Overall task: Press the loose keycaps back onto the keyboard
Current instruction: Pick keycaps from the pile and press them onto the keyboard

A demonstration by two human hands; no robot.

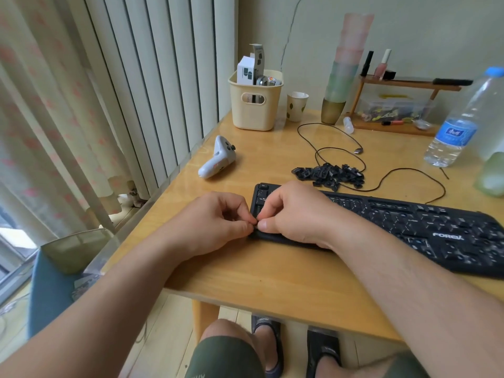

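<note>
Head view: at nine o'clock from the hands, a white handheld controller with a small thumbstick (217,158) lies on the pale wooden table (272,274), well apart from everything else. The left hand (218,222) rests on the table just off the left end of the black plastic keyboard (425,227), its thumb and forefinger drawn together at the keyboard's near-left corner. The right hand (294,214) lies over the left end of the keyboard, thumb and forefinger also pinched, their tips meeting those of the left hand. Between the four fingertips sits something small and dark, probably a keycap, but it is too hidden to tell for sure, or whether it touches the keyboard. At twelve o'clock from the right hand, beyond the keyboard's far edge, lies a heap of loose black keycaps (328,173), with a thin black cable (409,173) looping around and past it. At two o'clock, near the table's right side, stands a clear plastic water bottle with a blue label (461,124).
</note>
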